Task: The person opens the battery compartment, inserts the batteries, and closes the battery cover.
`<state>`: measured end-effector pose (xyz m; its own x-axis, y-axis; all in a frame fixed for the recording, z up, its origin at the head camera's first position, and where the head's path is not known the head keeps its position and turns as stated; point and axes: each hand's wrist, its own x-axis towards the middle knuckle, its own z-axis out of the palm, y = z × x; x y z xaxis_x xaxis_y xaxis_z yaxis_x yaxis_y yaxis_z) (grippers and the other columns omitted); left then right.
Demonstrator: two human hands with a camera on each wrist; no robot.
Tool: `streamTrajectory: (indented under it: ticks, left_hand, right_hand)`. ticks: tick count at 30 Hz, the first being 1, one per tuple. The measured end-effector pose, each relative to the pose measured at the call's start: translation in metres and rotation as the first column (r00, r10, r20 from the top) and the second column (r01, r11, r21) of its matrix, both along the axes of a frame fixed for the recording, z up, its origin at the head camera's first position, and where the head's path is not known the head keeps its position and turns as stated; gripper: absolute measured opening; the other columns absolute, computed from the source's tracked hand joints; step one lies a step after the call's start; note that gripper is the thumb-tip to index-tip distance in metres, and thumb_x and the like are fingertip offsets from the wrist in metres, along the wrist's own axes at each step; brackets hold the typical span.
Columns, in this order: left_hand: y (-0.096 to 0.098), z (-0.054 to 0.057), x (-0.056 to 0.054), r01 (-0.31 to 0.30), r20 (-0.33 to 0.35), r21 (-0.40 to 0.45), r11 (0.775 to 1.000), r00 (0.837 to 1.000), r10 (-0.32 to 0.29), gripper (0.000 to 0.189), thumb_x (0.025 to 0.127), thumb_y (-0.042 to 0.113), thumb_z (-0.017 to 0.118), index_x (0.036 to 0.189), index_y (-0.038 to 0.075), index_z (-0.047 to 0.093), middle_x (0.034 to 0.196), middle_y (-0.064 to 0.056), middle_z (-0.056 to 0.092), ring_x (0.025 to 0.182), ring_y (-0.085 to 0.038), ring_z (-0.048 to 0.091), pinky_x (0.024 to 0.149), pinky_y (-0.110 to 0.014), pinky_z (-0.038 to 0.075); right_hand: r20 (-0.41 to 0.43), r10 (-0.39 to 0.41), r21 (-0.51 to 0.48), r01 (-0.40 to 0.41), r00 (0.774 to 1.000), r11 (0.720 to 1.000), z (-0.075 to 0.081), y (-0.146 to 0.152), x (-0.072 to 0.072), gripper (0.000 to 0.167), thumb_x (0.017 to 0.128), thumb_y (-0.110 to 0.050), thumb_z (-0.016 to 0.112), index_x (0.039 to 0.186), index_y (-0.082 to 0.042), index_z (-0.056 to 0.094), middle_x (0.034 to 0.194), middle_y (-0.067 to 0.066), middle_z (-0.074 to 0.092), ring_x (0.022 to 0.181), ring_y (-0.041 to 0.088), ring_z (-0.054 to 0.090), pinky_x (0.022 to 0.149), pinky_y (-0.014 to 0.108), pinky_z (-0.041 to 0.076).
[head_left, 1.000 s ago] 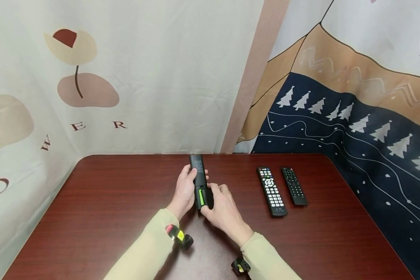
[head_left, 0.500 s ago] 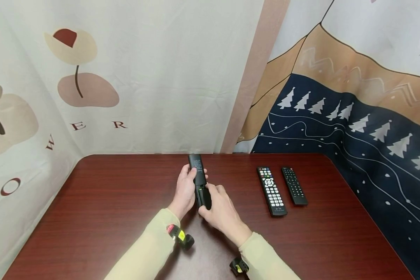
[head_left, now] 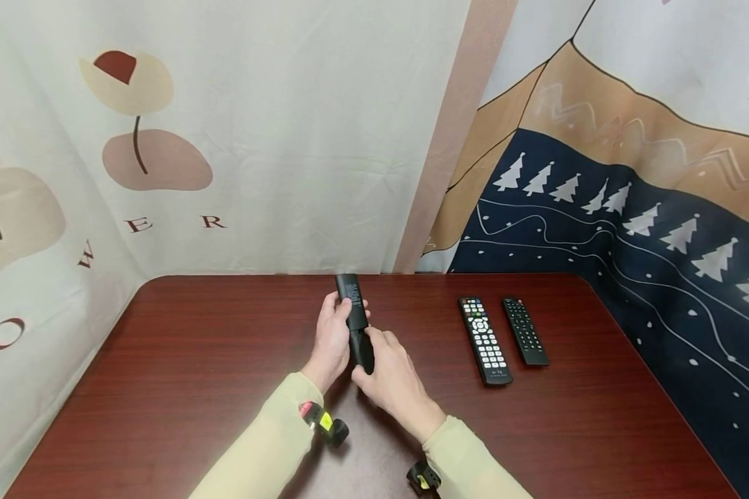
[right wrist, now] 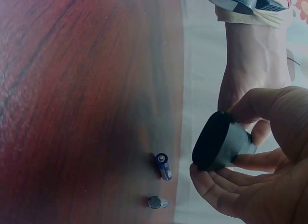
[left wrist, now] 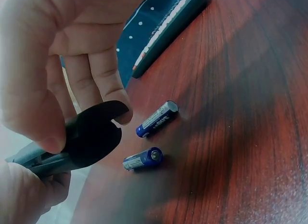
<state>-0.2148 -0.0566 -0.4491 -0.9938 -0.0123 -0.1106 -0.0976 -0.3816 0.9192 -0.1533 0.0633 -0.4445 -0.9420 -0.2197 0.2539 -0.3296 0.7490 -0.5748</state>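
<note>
My left hand (head_left: 329, 344) grips a black remote control (head_left: 351, 294), its labelled back facing up and its far end pointing away. At the near end, a black battery cover (head_left: 363, 352) lies over the compartment. My right hand (head_left: 397, 381) pinches this cover at its edges. In the left wrist view, the cover (left wrist: 94, 139) has a notched end and sits between thumb and fingers. Whether it is fully seated cannot be seen. Two blue batteries, one (left wrist: 157, 119) beside the other (left wrist: 143, 159), lie on the table below; the head view hides them.
To the right lie a larger remote (head_left: 485, 342) with white keys and a smaller black remote (head_left: 525, 333). The dark red wooden table (head_left: 212, 339) ends at patterned curtains (head_left: 299, 138) behind. Each wrist carries a small camera, the left one (head_left: 324, 424) showing fully.
The cover has swung left from a tilted position over the compartment, and the bright green inside is now hidden. My right hand has shifted slightly left; my left hand keeps its grip.
</note>
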Motion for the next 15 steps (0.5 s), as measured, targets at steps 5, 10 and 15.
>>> streamTrajectory:
  ticks: [5,10,15]
  left_hand:
    - [0.0002,-0.0005,-0.0003,-0.019,0.002,-0.006,1.0,1.0,0.019,0.038,0.113,0.017,0.031,0.149,0.004,0.034,0.136,-0.029,0.051,0.113,-0.031,0.058,0.086,-0.034,0.052]
    - [0.0002,-0.0008,-0.0007,-0.032,0.009,-0.008,0.999,0.999,0.032,0.038,0.113,0.017,0.032,0.148,0.005,0.035,0.134,-0.027,0.053,0.109,-0.027,0.06,0.087,-0.035,0.052]
    - [0.0011,0.0,-0.0002,-0.033,0.016,0.0,0.999,0.999,0.033,0.037,0.113,0.018,0.032,0.148,0.006,0.035,0.132,-0.024,0.054,0.11,-0.027,0.059,0.086,-0.035,0.053]
  right_hand:
    - [-0.068,0.011,0.01,-0.01,0.998,1.0,-0.0021,-0.0015,0.0016,0.058,0.081,-0.007,0.078,0.136,0.005,0.06,0.119,0.019,0.067,0.096,0.031,0.07,0.079,0.043,0.059]
    - [-0.143,0.018,0.023,-0.015,0.99,1.0,-0.0053,-0.0037,0.0025,0.058,0.083,-0.006,0.079,0.135,0.009,0.06,0.121,0.02,0.069,0.1,0.031,0.072,0.082,0.042,0.06]
    - [-0.196,0.007,0.04,0.001,0.98,0.999,-0.008,-0.0055,0.0024,0.054,0.085,-0.006,0.081,0.133,0.01,0.062,0.121,0.021,0.069,0.104,0.032,0.071,0.085,0.042,0.06]
